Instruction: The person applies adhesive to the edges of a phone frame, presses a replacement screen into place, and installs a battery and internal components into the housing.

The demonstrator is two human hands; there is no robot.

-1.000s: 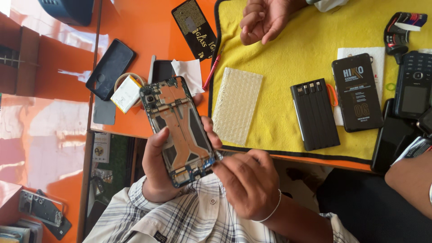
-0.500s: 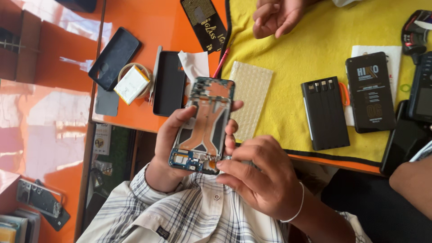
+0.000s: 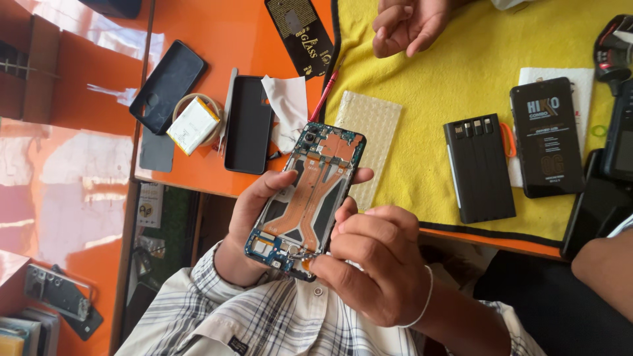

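Yellow cloth (image 3: 461, 99) on orange table (image 3: 217, 39) (black power bank (image 3: 479, 168), bubble-wrap sheet (image 3: 372, 135), red screwdriver (image 3: 325, 95)).

Opened phone (image 3: 310, 198) with bare copper-coloured foil and teal circuit board; glossy orange tabletop (image 3: 217, 39); matt, napped yellow cloth (image 3: 461, 79); matt black plastic power bank (image 3: 479, 168); crumpled white paper (image 3: 285, 105); woven plaid shirt (image 3: 264, 323).

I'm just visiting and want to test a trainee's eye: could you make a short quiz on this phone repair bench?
1. True or false: the opened phone lies flat on the yellow cloth.
2. Which hand grips it from behind?
3. The right hand touches its: A) camera end B) bottom end

Key:
1. False, it is held above the orange table.
2. The left hand.
3. B
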